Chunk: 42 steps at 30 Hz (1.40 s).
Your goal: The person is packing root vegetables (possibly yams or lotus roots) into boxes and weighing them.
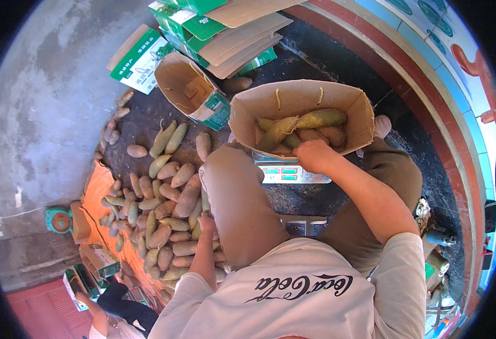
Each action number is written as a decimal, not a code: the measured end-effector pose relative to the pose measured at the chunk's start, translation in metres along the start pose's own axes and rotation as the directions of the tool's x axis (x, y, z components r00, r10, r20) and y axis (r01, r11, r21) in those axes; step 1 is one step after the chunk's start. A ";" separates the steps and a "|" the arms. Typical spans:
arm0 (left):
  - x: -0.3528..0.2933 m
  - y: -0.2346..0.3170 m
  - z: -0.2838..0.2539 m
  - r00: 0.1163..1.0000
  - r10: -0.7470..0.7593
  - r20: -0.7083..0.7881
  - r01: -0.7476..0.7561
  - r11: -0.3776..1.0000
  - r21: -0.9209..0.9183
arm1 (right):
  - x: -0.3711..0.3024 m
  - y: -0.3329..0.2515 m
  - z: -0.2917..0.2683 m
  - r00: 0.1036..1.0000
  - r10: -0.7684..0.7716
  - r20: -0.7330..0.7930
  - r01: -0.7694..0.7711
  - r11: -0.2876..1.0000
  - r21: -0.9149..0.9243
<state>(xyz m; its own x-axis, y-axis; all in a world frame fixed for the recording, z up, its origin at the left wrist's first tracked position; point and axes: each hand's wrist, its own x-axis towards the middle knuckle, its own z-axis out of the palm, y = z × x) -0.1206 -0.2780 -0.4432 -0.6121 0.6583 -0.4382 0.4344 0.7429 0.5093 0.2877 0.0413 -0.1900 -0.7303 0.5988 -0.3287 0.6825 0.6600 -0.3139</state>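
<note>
In front of me an open cardboard carton [301,93] stands on a digital scale [310,176]. Long green radishes [322,118] and some brownish-pink roots [333,135] lie inside it. My right hand [314,156] reaches over the carton's near edge, its fingers closed around the end of a green radish [292,140]; the fingertips are partly hidden. Down beside my left knee, my left hand [207,222] is closed on the lower end of an upright green radish [205,201]. Around that hand spreads a large pile of green radishes and brownish-pink roots [188,196].
A second open carton [183,85] stands at the far left of the first, near stacked green-and-white cartons [200,34]. Loose roots [137,151] lie on the dark floor and an orange sheet [98,195]. At lower left another person's arm [94,311] reaches to a carton [77,285].
</note>
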 end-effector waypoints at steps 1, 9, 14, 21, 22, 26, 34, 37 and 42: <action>0.004 0.009 -0.014 0.999 0.002 -0.052 -0.007 0.996 -0.089 | 0.003 -0.002 -0.001 0.999 -0.006 0.046 0.007 1.000 -0.029; -0.049 0.277 -0.161 0.730 0.437 -0.526 -0.464 0.882 0.088 | -0.006 -0.004 -0.006 0.997 -0.010 0.071 0.019 0.992 -0.125; -0.085 0.388 -0.198 0.679 0.507 -0.530 -0.670 0.724 -0.166 | 0.004 -0.005 0.000 0.996 -0.033 0.085 0.046 0.985 -0.165; -0.113 0.493 -0.124 0.869 0.494 -0.021 -0.328 0.546 -0.771 | -0.003 -0.007 -0.008 0.998 -0.029 0.056 0.038 0.987 -0.158; -0.116 0.497 -0.110 0.870 0.492 0.011 -0.311 0.568 -0.762 | -0.002 -0.008 -0.007 0.998 -0.040 0.046 0.047 0.987 -0.152; -0.127 0.504 -0.084 0.831 0.555 0.015 -0.404 0.623 -0.669 | 0.000 -0.006 0.002 1.000 -0.024 0.004 0.024 0.991 -0.134; -0.124 0.470 -0.136 0.779 0.531 -0.333 -0.607 0.506 -0.613 | -0.001 -0.003 -0.006 0.998 -0.046 0.039 0.050 0.992 -0.112; -0.113 0.439 -0.158 0.788 0.428 -0.443 -0.615 0.497 -0.613 | -0.002 -0.007 -0.006 0.997 -0.067 0.042 0.072 0.990 -0.123; -0.079 0.359 -0.173 0.815 0.305 -0.493 -0.567 0.598 -0.567 | -0.002 -0.008 -0.005 0.998 -0.061 0.025 0.062 0.996 -0.063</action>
<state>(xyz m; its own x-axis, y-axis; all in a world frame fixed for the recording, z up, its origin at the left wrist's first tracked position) -0.0311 -0.0845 -0.0975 -0.6923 0.7028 0.1638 0.2324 0.0022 0.9726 0.2836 0.0368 -0.1826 -0.7695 0.5460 -0.3312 0.6325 0.7233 -0.2772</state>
